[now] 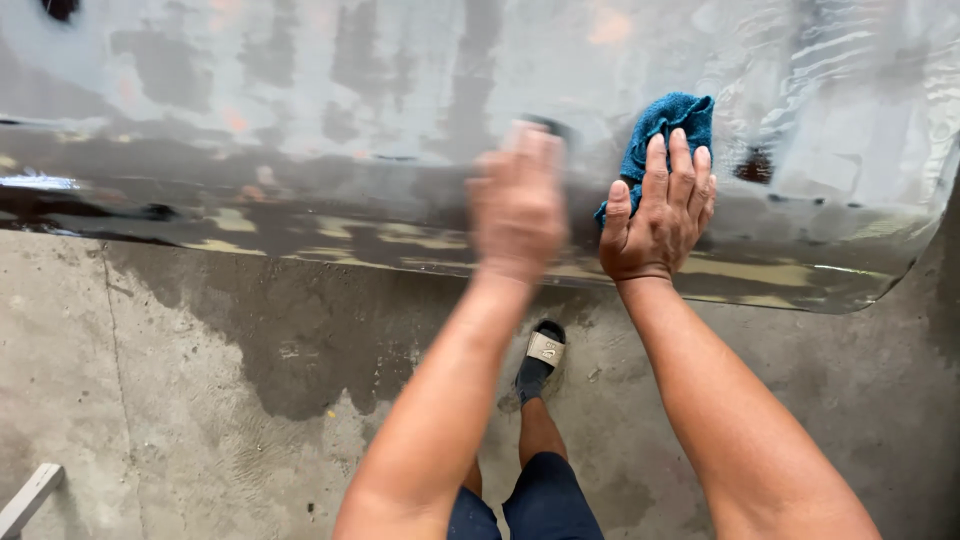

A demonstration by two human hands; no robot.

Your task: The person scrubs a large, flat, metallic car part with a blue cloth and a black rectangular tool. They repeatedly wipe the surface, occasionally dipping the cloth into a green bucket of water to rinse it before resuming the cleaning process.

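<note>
Right hand (660,215) spread flat, fingers extended and close together, palm pressing a blue microfibre cloth (668,135) against the glossy dark car panel (300,110); no closed grip here, cloth pinned between palm and metal rather than pinched, its upper edge bunched and showing above the fingertips. Pressed flat, by the look of it, to keep a broad patch of cloth in contact with the curved surface.

Left hand (518,205) just beside the cloth on its left, blurred by motion, back of the hand toward the camera; impossible to tell whether open flat on the panel or lightly curled, and nothing visibly held. Likely placed there as a brace against the bodywork, though contact itself unclear through the blur.

Beyond the cloth, panel wet and mirror-like, streaked with reflections, lower edge curving under toward a pale sill strip. To the right of the cloth, panel edge sweeping down in a rounded corner. Below the cloth, concrete floor (150,400) with a large dark damp patch spreading out from under the car. Further below, between the two forearms, one foot in a dark slide sandal (543,350) planted on the wet concrete, leg in dark shorts, stance set close to the panel. Far down-left of the cloth, corner of a pale metal frame (30,498) at the picture's edge.
</note>
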